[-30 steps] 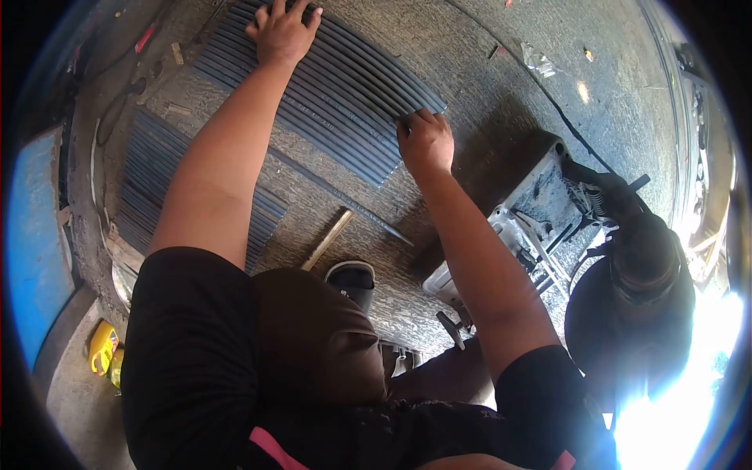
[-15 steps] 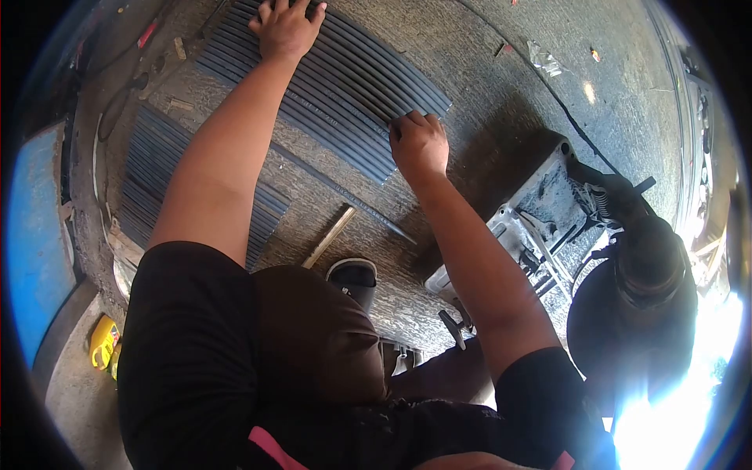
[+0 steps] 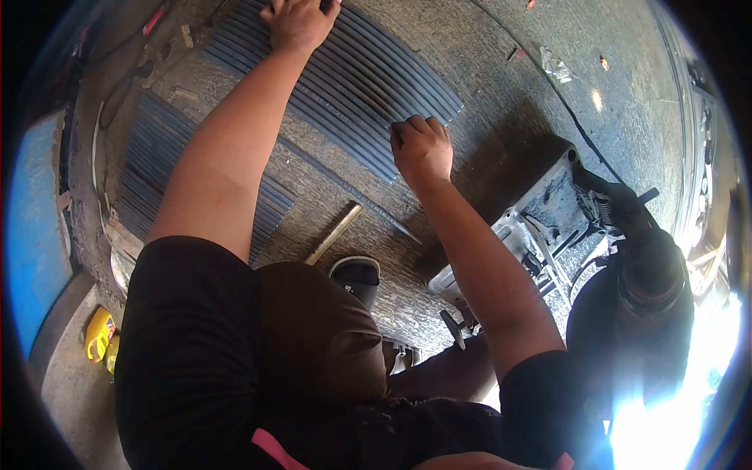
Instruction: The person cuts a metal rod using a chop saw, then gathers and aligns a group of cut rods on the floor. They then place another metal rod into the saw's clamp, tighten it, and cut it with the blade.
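A person crouches over a rough concrete floor (image 3: 501, 86), both arms stretched toward a flat row of dark rods (image 3: 368, 86) laid side by side at the far centre. The left hand (image 3: 301, 22) lies palm-down on the far end of the row, fingers spread flat and closed on nothing. The right hand (image 3: 421, 149) rests at the near right corner of the same row, fingers curled over the rod ends; whether it actually clasps one cannot be told. A second bundle of rods (image 3: 164, 172) lies to the left, partly behind the left arm. One loose rod (image 3: 352, 192) and a wooden stick (image 3: 335, 233) lie between the bundles and the person's shoe (image 3: 356, 278). A cutting machine (image 3: 548, 227) stands to the right.
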{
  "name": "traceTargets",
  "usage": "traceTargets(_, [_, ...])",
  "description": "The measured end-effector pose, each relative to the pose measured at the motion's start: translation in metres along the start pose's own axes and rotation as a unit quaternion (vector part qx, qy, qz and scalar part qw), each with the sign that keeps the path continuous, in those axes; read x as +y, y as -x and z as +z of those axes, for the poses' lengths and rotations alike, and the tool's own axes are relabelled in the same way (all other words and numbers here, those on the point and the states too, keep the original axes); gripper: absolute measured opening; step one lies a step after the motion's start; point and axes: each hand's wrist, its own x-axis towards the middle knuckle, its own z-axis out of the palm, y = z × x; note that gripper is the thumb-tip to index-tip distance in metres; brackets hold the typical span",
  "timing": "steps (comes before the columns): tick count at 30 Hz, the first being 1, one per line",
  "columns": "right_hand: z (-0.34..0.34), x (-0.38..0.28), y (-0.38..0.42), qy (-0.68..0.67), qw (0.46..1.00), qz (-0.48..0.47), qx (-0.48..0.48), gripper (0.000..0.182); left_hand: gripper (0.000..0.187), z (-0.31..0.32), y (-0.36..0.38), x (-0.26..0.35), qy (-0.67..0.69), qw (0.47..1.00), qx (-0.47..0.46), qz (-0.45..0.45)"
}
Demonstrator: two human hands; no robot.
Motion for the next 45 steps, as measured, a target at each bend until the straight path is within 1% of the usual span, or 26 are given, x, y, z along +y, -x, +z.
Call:
traceTargets(2, [0.005, -0.004, 0.003, -0.012, 1.0, -0.004, 0.0, 0.006, 0.041, 0.004, 0.001, -0.003, 0.002, 1.0, 0.008, -0.001])
traceTargets(4, [0.008, -0.006, 0.005, -0.023, 1.0, 0.015, 0.01, 0.005, 0.042, 0.002, 0.001, -0.005, 0.024, 1.0, 0.0, 0.005])
traceTargets(13, [0.01, -0.006, 0.007, -0.02, 1.0, 0.001, 0.013, 0.005, 0.043, -0.003, 0.001, -0.004, 0.012, 1.0, -0.025, -0.004])
traceTargets(17, [0.007, -0.006, 0.007, -0.033, 0.999, 0.004, 0.026, 0.004, 0.043, -0.001, 0.001, -0.005, 0.002, 1.0, -0.018, 0.005])
traceTargets(20, [0.003, -0.013, 0.009, -0.061, 0.998, -0.008, 0.022, 0.004, 0.043, 0.0, 0.003, -0.006, 0.013, 1.0, -0.014, 0.009])
traceTargets(22, [0.002, -0.017, 0.009, -0.069, 0.997, -0.021, -0.008, 0.005, 0.043, 0.001, 0.002, -0.006, 0.004, 1.0, -0.009, 0.008])
traceTargets(23, [0.003, -0.018, 0.01, -0.068, 0.997, -0.022, -0.006, 0.005, 0.043, 0.002, 0.002, -0.006, 0.004, 1.0, -0.008, 0.008])
traceTargets(25, [0.007, -0.02, 0.011, -0.061, 0.998, -0.006, -0.015, 0.005, 0.042, 0.001, 0.003, -0.007, 0.017, 1.0, 0.002, 0.02])
traceTargets(31, [0.011, -0.022, 0.015, -0.059, 0.998, 0.018, -0.031, 0.005, 0.042, -0.001, 0.003, -0.007, 0.035, 0.999, -0.005, 0.017])
traceTargets(38, [0.009, -0.025, 0.012, -0.054, 0.998, 0.018, -0.041, 0.004, 0.041, 0.003, 0.002, -0.006, 0.01, 1.0, 0.01, 0.012])
traceTargets(40, [0.009, -0.03, 0.014, -0.074, 0.996, 0.014, -0.037, 0.005, 0.04, 0.004, 0.002, -0.007, 0.004, 1.0, 0.022, 0.021])
traceTargets(43, [0.011, -0.038, 0.018, -0.074, 0.996, 0.012, -0.055, 0.005, 0.04, 0.0, 0.004, -0.008, 0.018, 0.999, 0.016, 0.028])
traceTargets(45, [0.013, -0.039, 0.021, -0.083, 0.995, 0.016, -0.048, 0.006, 0.04, -0.001, 0.002, -0.006, 0.016, 1.0, 0.008, 0.021])
